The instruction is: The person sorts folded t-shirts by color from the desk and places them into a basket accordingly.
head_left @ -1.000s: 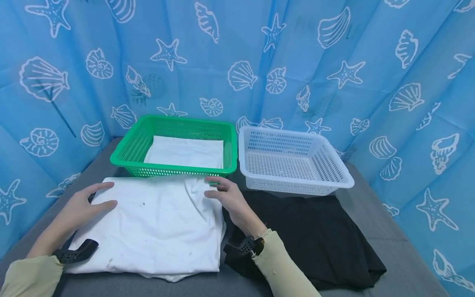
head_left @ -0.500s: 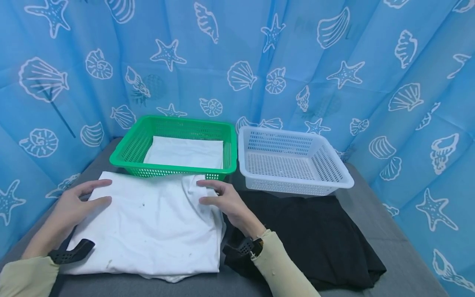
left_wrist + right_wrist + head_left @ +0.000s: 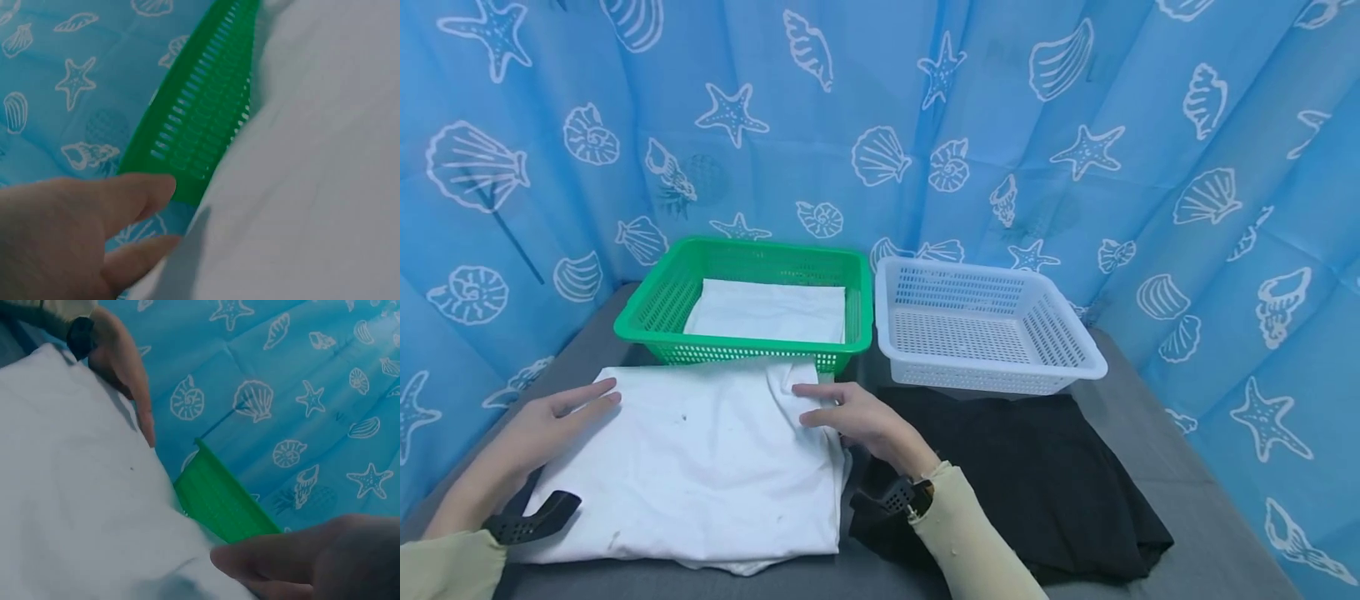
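Note:
A folded white garment (image 3: 700, 467), with a few small dark spots, lies in front of the person, its far edge overlapping the green basket in the head view. My left hand (image 3: 538, 433) is at its left edge, fingers extended and thumb apart. At the far right corner, where the cloth bunches into creases, my right hand (image 3: 861, 421) rests with index finger and thumb on it, a gap between them. In the left wrist view, the left fingers (image 3: 140, 194) reach the cloth's border. The right wrist view shows the right index finger (image 3: 269, 553) right at the cloth's edge.
Behind the garment stands a green basket (image 3: 662, 333) holding a folded white cloth (image 3: 767, 310). To its right is a white plastic basket (image 3: 977, 377). A black garment (image 3: 1015, 483) lies on the grey surface (image 3: 1187, 500) at right. A blue shell-print curtain (image 3: 820, 100) hangs behind.
My right hand has moved left and toward the person, and the garment's far right corner has shifted left. The left hand has shifted slightly left. The head view has turned a little.

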{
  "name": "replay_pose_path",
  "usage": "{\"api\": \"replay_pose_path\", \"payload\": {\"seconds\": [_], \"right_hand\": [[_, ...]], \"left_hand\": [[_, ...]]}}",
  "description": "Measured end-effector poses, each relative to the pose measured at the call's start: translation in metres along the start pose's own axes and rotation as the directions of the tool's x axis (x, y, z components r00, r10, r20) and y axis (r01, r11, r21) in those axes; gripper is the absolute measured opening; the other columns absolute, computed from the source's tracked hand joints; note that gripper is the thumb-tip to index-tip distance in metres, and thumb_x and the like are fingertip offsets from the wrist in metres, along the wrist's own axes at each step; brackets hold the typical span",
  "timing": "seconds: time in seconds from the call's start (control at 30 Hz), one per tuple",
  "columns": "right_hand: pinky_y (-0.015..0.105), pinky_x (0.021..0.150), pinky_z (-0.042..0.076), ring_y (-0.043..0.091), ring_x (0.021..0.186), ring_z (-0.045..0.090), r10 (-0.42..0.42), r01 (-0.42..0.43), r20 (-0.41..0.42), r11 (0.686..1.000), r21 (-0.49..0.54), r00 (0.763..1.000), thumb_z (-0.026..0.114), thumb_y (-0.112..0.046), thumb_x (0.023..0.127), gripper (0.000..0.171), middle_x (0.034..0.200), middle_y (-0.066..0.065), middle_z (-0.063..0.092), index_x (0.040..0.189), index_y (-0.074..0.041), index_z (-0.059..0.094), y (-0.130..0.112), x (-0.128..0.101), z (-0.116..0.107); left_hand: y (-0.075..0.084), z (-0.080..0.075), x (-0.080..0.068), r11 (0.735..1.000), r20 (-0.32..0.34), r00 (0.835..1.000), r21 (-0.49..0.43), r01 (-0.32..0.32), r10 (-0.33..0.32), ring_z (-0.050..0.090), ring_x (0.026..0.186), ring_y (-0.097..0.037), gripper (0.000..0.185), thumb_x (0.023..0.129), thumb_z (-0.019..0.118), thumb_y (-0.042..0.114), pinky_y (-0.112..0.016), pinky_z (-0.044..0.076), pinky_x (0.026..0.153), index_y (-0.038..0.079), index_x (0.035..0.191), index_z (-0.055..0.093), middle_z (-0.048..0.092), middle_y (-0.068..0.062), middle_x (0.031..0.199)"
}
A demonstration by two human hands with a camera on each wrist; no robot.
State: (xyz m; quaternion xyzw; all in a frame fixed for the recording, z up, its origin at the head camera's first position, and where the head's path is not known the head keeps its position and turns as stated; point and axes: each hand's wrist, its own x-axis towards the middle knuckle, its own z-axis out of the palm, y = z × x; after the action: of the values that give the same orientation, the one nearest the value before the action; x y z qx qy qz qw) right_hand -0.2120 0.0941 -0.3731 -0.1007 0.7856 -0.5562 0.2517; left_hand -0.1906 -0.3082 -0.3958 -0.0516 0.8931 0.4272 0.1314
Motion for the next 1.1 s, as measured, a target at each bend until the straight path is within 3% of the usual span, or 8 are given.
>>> {"api": "replay_pose_path", "payload": {"seconds": [0.13, 0.3, 0.37, 0.57, 0.9, 1.1], "right_hand": [[0.052, 0.093, 0.047, 0.025, 0.119, 0.051, -0.005, 0.010, 0.083, 0.998, -0.061, 0.997, 0.072, -0.025, 0.091, 0.043, 0.147, 0.005, 0.041, 0.133, -0.033, 0.064, -0.002, -0.002, -0.002], [0.051, 0.103, 0.039, 0.019, 0.129, 0.039, -0.036, 0.037, 0.174, 0.999, -0.002, 0.984, 0.073, -0.023, 0.090, 0.046, 0.150, 0.000, 0.034, 0.134, -0.030, 0.063, -0.002, -0.001, 0.004], [0.050, 0.105, 0.036, 0.019, 0.131, 0.036, -0.052, 0.052, 0.151, 0.999, 0.007, 0.987, 0.075, -0.023, 0.089, 0.047, 0.150, 0.001, 0.034, 0.134, -0.026, 0.063, -0.002, 0.000, 0.009], [0.044, 0.096, 0.046, 0.022, 0.124, 0.043, -0.107, 0.108, 0.020, 0.991, -0.084, 0.994, 0.077, -0.017, 0.086, 0.040, 0.142, 0.003, 0.045, 0.124, -0.021, 0.070, 0.002, 0.002, 0.021], [0.043, 0.086, 0.050, 0.023, 0.113, 0.051, -0.115, 0.107, -0.124, 0.992, -0.070, 0.986, 0.079, -0.001, 0.078, 0.047, 0.135, 0.003, 0.051, 0.119, -0.024, 0.072, 0.003, 0.005, 0.028], [0.045, 0.090, 0.048, 0.022, 0.115, 0.050, -0.126, 0.122, -0.127, 0.992, -0.035, 0.984, 0.080, -0.001, 0.078, 0.050, 0.135, 0.003, 0.050, 0.120, -0.027, 0.073, 0.000, 0.003, 0.027]], "left_hand": [[0.003, 0.004, 0.001, 0.997, 0.036, 0.997, 0.040, -0.073, 0.071, 0.006, 0.136, -0.060, 0.085, 0.095, 0.048, 0.064, -0.077, 0.017, 0.096, 0.008, 0.155, 0.029, 0.012, -0.035, 0.154], [0.006, 0.009, 0.002, 0.995, 0.066, 0.993, 0.034, -0.096, 0.093, 0.010, 0.136, -0.059, 0.081, 0.092, 0.056, 0.062, -0.076, 0.020, 0.094, 0.008, 0.151, 0.039, 0.019, -0.034, 0.153], [0.006, 0.010, 0.002, 0.994, 0.054, 0.994, 0.043, -0.096, 0.094, 0.014, 0.135, -0.058, 0.082, 0.091, 0.059, 0.061, -0.074, 0.023, 0.093, 0.006, 0.149, 0.043, 0.021, -0.035, 0.152], [0.005, 0.014, -0.001, 0.992, 0.025, 0.993, 0.057, -0.113, 0.112, 0.019, 0.134, -0.056, 0.078, 0.089, 0.062, 0.060, -0.073, 0.027, 0.091, 0.005, 0.143, 0.050, 0.028, -0.033, 0.149], [0.012, 0.015, -0.005, 0.988, -0.032, 0.988, 0.040, -0.149, 0.150, 0.011, 0.136, -0.059, 0.088, 0.087, 0.066, 0.059, -0.078, 0.018, 0.093, 0.011, 0.154, 0.035, 0.022, -0.033, 0.153], [0.016, 0.012, -0.009, 0.991, -0.028, 0.991, -0.007, -0.131, 0.131, 0.005, 0.139, -0.057, 0.089, 0.087, 0.066, 0.060, -0.079, 0.018, 0.093, 0.017, 0.156, 0.031, 0.019, -0.027, 0.157]]}}
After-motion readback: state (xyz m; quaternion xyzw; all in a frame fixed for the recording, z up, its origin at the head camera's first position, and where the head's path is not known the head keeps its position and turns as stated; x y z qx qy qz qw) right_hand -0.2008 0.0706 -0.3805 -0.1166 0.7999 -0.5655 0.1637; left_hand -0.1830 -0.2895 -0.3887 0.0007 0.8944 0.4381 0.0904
